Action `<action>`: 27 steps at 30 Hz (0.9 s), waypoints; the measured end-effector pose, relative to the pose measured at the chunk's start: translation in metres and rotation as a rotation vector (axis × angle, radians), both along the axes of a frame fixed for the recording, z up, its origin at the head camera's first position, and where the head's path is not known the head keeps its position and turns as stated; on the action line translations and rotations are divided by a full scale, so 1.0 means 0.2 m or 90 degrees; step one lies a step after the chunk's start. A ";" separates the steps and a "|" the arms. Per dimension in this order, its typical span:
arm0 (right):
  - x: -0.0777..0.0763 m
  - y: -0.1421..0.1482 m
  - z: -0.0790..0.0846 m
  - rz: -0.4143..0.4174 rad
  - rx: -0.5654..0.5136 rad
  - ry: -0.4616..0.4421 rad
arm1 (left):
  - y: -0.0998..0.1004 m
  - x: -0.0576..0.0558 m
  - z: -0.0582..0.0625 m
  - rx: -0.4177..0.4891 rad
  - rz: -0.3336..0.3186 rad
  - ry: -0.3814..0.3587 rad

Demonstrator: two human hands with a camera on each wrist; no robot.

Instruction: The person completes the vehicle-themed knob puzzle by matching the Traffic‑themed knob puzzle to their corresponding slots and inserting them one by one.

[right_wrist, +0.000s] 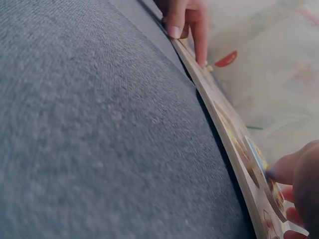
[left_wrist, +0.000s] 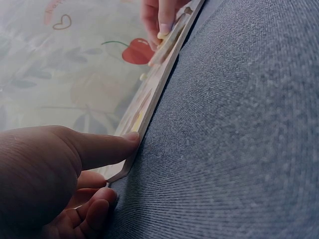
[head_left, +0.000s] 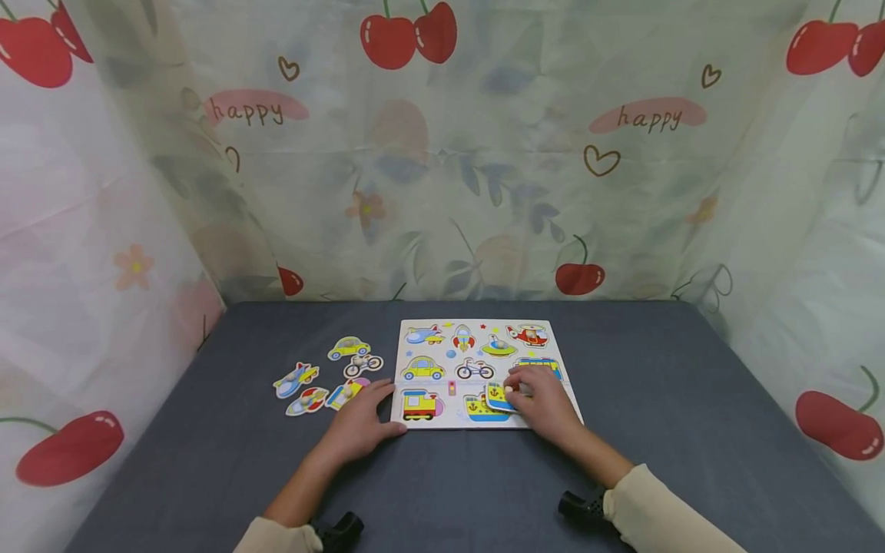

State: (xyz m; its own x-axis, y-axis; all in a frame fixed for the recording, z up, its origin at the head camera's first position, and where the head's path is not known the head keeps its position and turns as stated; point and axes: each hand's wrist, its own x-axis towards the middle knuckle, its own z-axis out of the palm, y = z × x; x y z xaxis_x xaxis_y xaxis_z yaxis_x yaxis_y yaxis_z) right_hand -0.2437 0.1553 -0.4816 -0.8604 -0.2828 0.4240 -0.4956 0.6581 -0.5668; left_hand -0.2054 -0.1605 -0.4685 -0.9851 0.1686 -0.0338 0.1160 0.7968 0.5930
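Observation:
A white puzzle board (head_left: 452, 418) with vehicle pictures lies flat on the table. My left hand (head_left: 359, 422) holds its near left corner, the thumb at the front edge and the fingers by the left side. In the left wrist view the thumb (left_wrist: 109, 149) lies against the board's rim. With thumb and fingers my right hand (head_left: 542, 399) pinches the small knob of a yellow and blue ship piece (head_left: 496, 397). That piece is slightly tilted and overlaps the ship picture (head_left: 480, 415) on the board, off to its right. The right hand partly covers the bus picture (head_left: 542, 365).
Left of the board lie loose knobbed pieces: a car (head_left: 349, 348), a bicycle (head_left: 362, 365), an airplane (head_left: 296, 379), a rocket (head_left: 307, 401) and a train (head_left: 346, 393) beside the left hand. Grey cloth (head_left: 456, 491) covers the table. A cherry-print curtain (head_left: 449, 230) closes the back and sides.

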 end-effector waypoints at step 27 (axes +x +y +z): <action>0.05 -0.12 -0.01 0.052 0.040 -0.005 | 0.00 0.01 0.01 0.002 -0.016 0.011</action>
